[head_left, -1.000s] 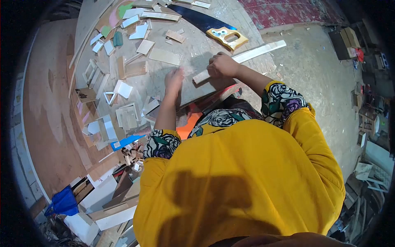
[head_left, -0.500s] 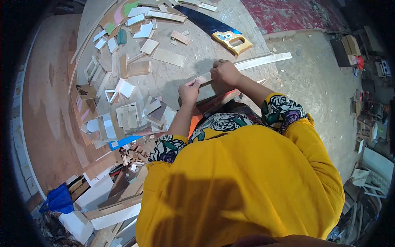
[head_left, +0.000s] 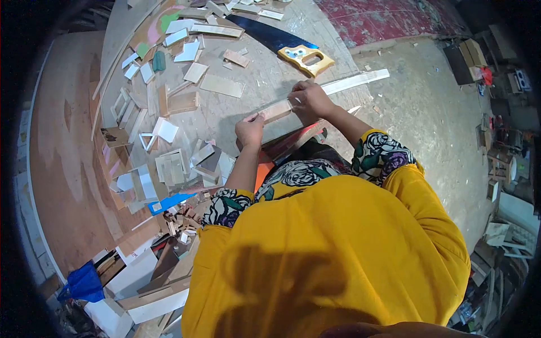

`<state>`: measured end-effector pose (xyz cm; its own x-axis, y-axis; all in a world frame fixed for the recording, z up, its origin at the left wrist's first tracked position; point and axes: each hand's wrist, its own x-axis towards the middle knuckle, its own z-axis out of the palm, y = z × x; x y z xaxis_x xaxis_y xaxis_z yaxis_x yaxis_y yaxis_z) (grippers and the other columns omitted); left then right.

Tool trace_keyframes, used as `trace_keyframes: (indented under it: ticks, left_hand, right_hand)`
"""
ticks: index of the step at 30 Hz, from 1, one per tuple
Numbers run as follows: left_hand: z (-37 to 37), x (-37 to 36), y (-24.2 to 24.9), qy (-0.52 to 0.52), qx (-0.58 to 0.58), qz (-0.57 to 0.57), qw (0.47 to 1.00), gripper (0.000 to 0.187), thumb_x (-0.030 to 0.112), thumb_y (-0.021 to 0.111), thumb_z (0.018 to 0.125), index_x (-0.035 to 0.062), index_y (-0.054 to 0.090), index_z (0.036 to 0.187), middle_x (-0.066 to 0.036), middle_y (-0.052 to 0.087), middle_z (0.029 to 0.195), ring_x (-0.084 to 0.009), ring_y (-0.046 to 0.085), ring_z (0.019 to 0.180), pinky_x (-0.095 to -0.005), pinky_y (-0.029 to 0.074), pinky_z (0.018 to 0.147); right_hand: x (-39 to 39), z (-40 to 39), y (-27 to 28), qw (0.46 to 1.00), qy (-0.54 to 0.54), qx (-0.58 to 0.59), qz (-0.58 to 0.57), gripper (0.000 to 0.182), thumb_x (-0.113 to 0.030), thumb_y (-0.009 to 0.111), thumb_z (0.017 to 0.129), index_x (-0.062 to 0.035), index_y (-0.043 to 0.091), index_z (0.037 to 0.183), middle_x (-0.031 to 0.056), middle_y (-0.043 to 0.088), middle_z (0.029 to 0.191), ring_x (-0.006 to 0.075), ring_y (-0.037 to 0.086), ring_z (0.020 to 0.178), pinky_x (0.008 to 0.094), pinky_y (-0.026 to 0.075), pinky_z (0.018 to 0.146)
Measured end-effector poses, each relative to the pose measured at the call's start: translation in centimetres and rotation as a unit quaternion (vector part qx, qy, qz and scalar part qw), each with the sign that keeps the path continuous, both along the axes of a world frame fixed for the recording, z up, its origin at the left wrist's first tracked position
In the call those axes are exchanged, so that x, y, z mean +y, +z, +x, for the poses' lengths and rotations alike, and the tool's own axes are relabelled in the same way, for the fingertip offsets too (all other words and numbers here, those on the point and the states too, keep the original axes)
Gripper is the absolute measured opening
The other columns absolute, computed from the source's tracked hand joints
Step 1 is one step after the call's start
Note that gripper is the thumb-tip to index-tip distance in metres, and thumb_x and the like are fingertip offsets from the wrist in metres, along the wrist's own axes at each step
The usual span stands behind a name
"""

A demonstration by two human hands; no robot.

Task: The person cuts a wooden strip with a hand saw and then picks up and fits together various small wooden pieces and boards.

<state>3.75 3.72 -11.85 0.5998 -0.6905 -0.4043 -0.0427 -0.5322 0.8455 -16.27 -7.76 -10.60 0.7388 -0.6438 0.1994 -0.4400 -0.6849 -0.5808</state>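
Note:
My left hand (head_left: 249, 133) is closed on the near end of a wooden strip (head_left: 276, 111), thumb and fingers pinching it. Farther along, my right hand (head_left: 311, 102) has its fingers curled over the same strip. Beyond the right hand a long pale strip (head_left: 358, 81) runs out past the table edge; the hand hides whether the two are one piece. A handsaw (head_left: 306, 58) with a yellow handle lies flat on the worktable (head_left: 265, 67), beyond my right hand. A thin flat board (head_left: 222, 85) rests beyond my left hand.
Many wood offcuts (head_left: 187, 52) and small frames (head_left: 171, 166) cover the table's left side. A large plywood sheet (head_left: 70, 152) lies farther left. Scrap boards (head_left: 135, 270) and a blue bag (head_left: 84, 281) are low on the left. Boxes (head_left: 470, 56) stand right on the concrete floor (head_left: 420, 107).
The view has shifted slightly. My hands have moved a little farther apart along the strip, and its broad light face now shows between them where a dark narrow edge showed before.

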Motion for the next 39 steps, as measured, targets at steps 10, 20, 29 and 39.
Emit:
trace_keyframes:
  ticks: [10,20,29,39]
  left_hand:
    - [-0.1,-0.4,0.1,0.025,0.049,0.008,0.998,0.029,0.018,0.069,0.073,-0.0049,0.066,0.091,-0.008,0.064,0.070,-0.0123,0.056,0.059,-0.0248,0.043,0.055]
    - [-0.4,-0.3,0.6,0.042,0.085,-0.031,0.995,0.029,0.012,0.068,0.073,-0.0084,0.064,0.093,-0.007,0.062,0.068,-0.0110,0.055,0.057,-0.0220,0.042,0.051]
    - [0.5,0.2,0.4,0.027,0.114,-0.011,0.993,0.028,0.010,0.062,0.077,-0.0082,0.062,0.098,-0.007,0.061,0.069,-0.0098,0.056,0.056,-0.0195,0.044,0.053]
    - [-0.8,1.7,2.1,-0.148,-0.159,-0.143,0.966,0.047,0.011,0.059,0.069,-0.0005,0.055,0.115,-0.012,0.062,0.078,-0.0183,0.060,0.066,-0.0303,0.047,0.064]
  right_hand:
    - [0.1,0.1,-1.0,1.000,-0.012,0.017,0.003,0.028,-0.031,0.069,0.065,-0.0191,0.065,0.091,0.0051,0.056,0.094,0.0268,0.051,0.092,0.0408,0.041,0.078]
    - [2.1,2.9,-0.1,0.993,0.019,0.025,-0.117,0.029,-0.022,0.065,0.066,-0.0154,0.061,0.094,0.0061,0.056,0.092,0.0255,0.054,0.092,0.0382,0.042,0.076]
    - [2.4,3.3,-0.5,0.996,0.005,-0.043,-0.076,0.034,-0.020,0.070,0.059,-0.0113,0.064,0.091,0.0065,0.057,0.083,0.0266,0.055,0.078,0.0364,0.046,0.067]
    - [2.1,3.1,-0.5,0.998,-0.004,-0.058,-0.009,0.045,-0.019,0.076,0.053,-0.0103,0.066,0.097,0.0076,0.058,0.082,0.0271,0.054,0.077,0.0363,0.045,0.068]
